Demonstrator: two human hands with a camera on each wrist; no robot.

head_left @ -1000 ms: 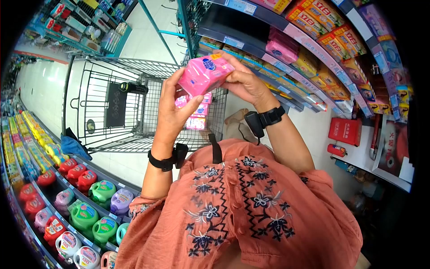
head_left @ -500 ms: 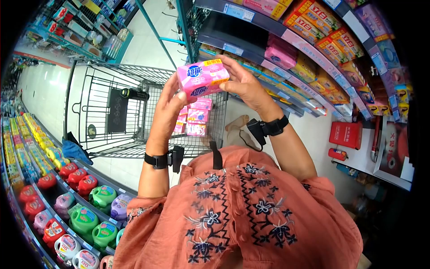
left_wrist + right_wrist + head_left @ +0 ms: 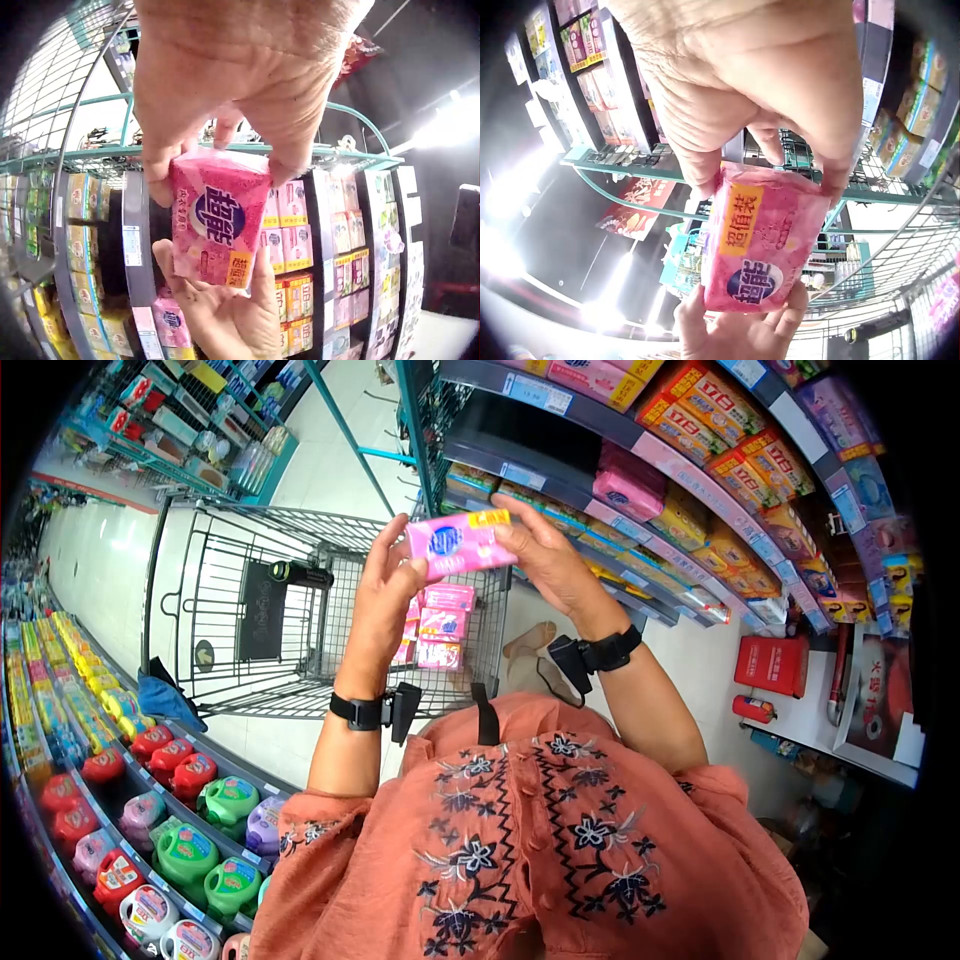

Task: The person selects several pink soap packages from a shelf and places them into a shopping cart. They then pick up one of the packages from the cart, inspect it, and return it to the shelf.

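The pink pack (image 3: 460, 545) sits between the two hands, raised above the shopping cart (image 3: 200, 575) and in front of the shelf (image 3: 640, 510). The left hand (image 3: 385, 595) grips one short end of it, with the thumb on one face and the curled fingers on the other. The right hand (image 3: 550, 565) holds the opposite end in the same way, so the pack spans from one hand to the other and its broad printed face is turned to the person. The pack is a flat rectangular block with soft rounded corners. It is wrapped in thin glossy film that wrinkles a little near the fingertips. On the pink film there is a blue oval logo and a yellow-orange label at one end. The cart is made of dark metal wire in a grid, and several similar pink packs (image 3: 440, 625) lie inside it against its wall.
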